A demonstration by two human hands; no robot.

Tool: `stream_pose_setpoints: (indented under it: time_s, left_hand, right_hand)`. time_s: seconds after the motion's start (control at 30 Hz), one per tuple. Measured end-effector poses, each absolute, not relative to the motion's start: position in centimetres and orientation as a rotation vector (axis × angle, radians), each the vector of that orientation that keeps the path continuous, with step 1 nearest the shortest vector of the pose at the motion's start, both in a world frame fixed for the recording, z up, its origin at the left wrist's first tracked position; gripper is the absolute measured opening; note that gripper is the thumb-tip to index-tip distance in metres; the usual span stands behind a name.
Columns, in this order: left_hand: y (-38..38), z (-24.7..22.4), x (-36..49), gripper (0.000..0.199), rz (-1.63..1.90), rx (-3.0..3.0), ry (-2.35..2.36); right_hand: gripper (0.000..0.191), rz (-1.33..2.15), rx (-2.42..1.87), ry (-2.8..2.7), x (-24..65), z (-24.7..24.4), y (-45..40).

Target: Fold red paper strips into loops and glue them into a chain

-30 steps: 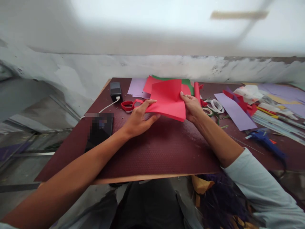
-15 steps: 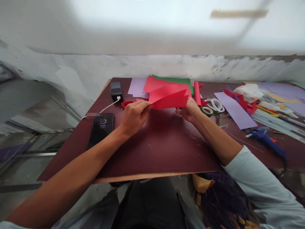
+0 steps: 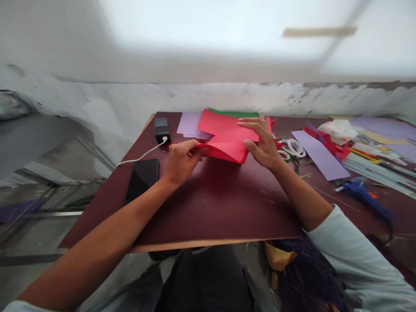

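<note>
Bent red paper, light and springy, above the table's maroon top
Your left hand pinches its left edge between thumb and fingers; your right hand is open, fingers spread, thumb by the right edge, pressure impossible to tell; paper looks nearly weightless, soft enough to bow, likely to crease or tear under a hard pinch, little slip expected; best held lightly at opposite edges, flat of the fingers; count: one held piece, layers unclear; behind it, one flat red sheet and green paper, number hidden; one phone, one power bank, one blue glue gun; tape rolls, at least two
</note>
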State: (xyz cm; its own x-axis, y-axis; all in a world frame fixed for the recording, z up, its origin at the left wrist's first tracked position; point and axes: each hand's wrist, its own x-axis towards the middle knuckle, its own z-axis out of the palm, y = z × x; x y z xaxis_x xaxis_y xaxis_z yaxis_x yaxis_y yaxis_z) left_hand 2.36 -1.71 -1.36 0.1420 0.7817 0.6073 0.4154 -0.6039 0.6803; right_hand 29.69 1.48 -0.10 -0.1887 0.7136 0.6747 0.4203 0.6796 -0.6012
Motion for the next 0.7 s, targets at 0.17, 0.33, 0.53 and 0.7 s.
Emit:
stream_pose_setpoints:
  time_s: [0.17, 0.33, 0.53, 0.7]
  left_hand:
    - [-1.4, -1.3, 2.2, 0.032, 1.439, 2.028, 1.105]
    - [-1.7, -0.9, 2.2, 0.039, 1.394, 1.982, 1.056]
    - [-1.6, -0.9, 2.3, 0.046, 1.397, 1.813, 1.033]
    - [-1.0, -0.8, 2.3, 0.033, 1.371, 1.649, 0.984]
  right_hand:
    - [0.059, 0.258, -0.805, -2.011, 29.1, 1.7, -0.3]
    - [0.037, 0.274, -0.797, -2.044, 28.0, 2.8, -0.7]
    - [0.038, 0.429, -0.939, -2.033, 27.1, 5.4, -1.9]
    - [0.039, 0.506, -0.923, -2.114, 25.9, 8.5, -3.9]
